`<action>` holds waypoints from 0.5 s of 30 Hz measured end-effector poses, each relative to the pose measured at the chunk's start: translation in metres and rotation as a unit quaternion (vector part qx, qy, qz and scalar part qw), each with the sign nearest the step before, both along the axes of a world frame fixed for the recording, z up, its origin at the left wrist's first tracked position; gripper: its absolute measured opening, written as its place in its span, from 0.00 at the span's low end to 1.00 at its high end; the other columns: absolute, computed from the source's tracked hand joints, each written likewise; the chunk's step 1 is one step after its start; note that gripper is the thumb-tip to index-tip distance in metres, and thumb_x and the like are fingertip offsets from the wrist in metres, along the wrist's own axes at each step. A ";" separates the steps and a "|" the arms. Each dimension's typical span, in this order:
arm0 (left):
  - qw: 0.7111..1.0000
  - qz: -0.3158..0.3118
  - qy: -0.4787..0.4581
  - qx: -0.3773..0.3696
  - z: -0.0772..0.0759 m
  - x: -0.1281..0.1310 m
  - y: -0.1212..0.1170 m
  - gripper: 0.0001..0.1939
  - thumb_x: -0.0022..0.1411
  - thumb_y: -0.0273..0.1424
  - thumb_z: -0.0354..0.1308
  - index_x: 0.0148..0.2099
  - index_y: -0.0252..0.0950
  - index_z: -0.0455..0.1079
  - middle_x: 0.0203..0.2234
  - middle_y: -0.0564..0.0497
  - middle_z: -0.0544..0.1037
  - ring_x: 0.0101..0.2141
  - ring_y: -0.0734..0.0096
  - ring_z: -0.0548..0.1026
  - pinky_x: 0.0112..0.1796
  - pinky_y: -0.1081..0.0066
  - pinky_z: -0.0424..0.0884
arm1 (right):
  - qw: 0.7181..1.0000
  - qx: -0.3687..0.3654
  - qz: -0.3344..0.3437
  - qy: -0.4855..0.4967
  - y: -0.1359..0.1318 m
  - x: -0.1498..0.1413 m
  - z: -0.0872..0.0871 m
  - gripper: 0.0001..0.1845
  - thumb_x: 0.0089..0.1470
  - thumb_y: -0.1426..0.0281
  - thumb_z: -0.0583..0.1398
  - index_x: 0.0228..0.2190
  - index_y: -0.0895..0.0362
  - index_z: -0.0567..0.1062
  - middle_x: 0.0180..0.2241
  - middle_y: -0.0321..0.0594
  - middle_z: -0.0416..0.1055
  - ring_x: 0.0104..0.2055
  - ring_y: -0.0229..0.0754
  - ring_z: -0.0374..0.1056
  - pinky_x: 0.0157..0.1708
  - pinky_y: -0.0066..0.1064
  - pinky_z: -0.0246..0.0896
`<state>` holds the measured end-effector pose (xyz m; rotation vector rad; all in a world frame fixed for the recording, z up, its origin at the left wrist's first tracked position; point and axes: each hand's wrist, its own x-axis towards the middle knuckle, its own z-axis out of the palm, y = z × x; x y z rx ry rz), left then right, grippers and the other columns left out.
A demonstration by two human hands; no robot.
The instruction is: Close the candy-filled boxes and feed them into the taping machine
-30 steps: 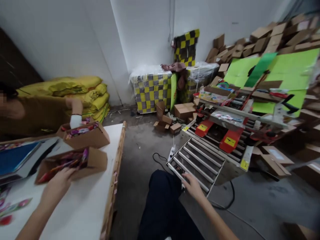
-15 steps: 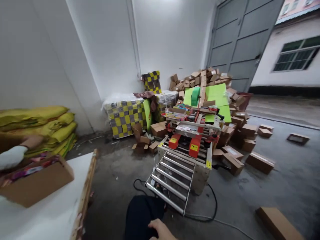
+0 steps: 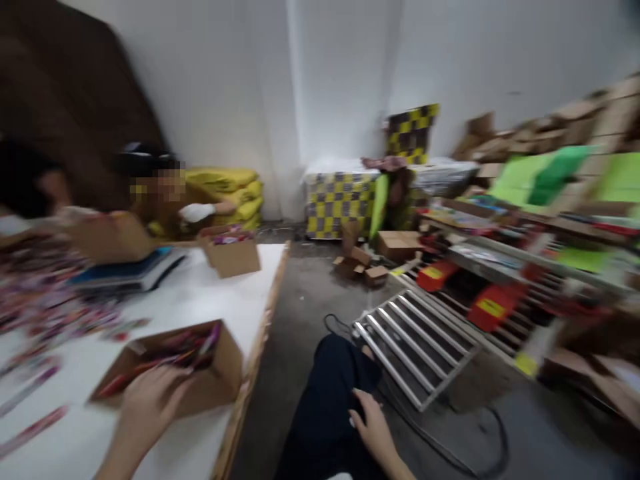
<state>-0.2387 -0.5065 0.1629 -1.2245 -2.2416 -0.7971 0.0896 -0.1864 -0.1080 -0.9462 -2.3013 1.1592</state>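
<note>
My left hand (image 3: 153,399) is at the near side of an open cardboard box (image 3: 210,380) on the white table. Its fingers bend over the box's near wall, with the tips partly hidden. Inside the box lie small purple and red wrapped packets (image 3: 185,348), blurred by motion. My right hand (image 3: 375,427) rests by my dark-trousered knee (image 3: 335,393), fingers apart, holding nothing. Loose packets (image 3: 35,287) lie heaped on the table to the left of the box.
Across the white table (image 3: 200,433), a co-worker's gloved hand (image 3: 197,213) is near another filled box (image 3: 233,257). A second carton (image 3: 113,237) stands on a scale (image 3: 125,273). Right of me is a roller conveyor (image 3: 415,347) with a taping machine (image 3: 490,307); cables cross the floor.
The view has swung left, bringing the tabletop, packets and co-workers into sight. My left hand has come into view at the near box. My right hand stays low by my knee.
</note>
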 end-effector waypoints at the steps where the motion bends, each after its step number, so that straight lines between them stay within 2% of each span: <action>1: 1.000 0.004 0.004 -0.024 0.001 0.008 -0.006 0.13 0.60 0.45 0.56 0.33 0.44 0.75 0.29 0.51 0.80 0.33 0.58 0.78 0.39 0.59 0.71 | 1.000 0.006 0.002 0.013 0.004 0.001 -0.009 0.31 0.54 0.56 0.53 0.53 0.60 0.74 0.55 0.52 0.69 0.60 0.57 0.64 0.62 0.49 0.60; 5: 0.997 0.040 -0.004 -0.066 0.007 0.024 -0.003 0.13 0.66 0.39 0.52 0.35 0.38 0.74 0.31 0.48 0.78 0.36 0.60 0.76 0.45 0.59 0.68 | 0.999 0.017 0.020 0.046 0.019 0.006 -0.034 0.33 0.54 0.48 0.54 0.49 0.59 0.76 0.52 0.53 0.72 0.57 0.59 0.67 0.57 0.52 0.65; 9: 0.997 0.040 -0.005 -0.073 0.009 0.034 -0.002 0.11 0.67 0.37 0.54 0.35 0.37 0.73 0.30 0.49 0.76 0.35 0.61 0.74 0.44 0.59 0.66 | 0.998 0.026 0.030 0.053 0.019 0.015 -0.032 0.33 0.54 0.48 0.53 0.48 0.60 0.75 0.50 0.54 0.72 0.54 0.60 0.69 0.54 0.53 0.66; 12: 0.997 0.032 0.008 -0.064 0.004 0.035 -0.003 0.10 0.67 0.37 0.55 0.36 0.38 0.72 0.30 0.50 0.76 0.35 0.61 0.74 0.44 0.59 0.66 | 0.996 0.055 0.010 0.064 0.011 0.009 -0.009 0.31 0.56 0.49 0.53 0.48 0.60 0.75 0.49 0.56 0.72 0.53 0.60 0.69 0.53 0.53 0.67; 15: 0.999 0.024 0.043 -0.015 -0.001 0.037 -0.002 0.08 0.66 0.37 0.56 0.40 0.38 0.72 0.33 0.49 0.77 0.38 0.61 0.75 0.46 0.59 0.67 | 0.991 0.095 0.018 0.097 -0.012 -0.017 0.042 0.26 0.61 0.55 0.52 0.49 0.59 0.75 0.49 0.54 0.70 0.54 0.58 0.67 0.54 0.53 0.66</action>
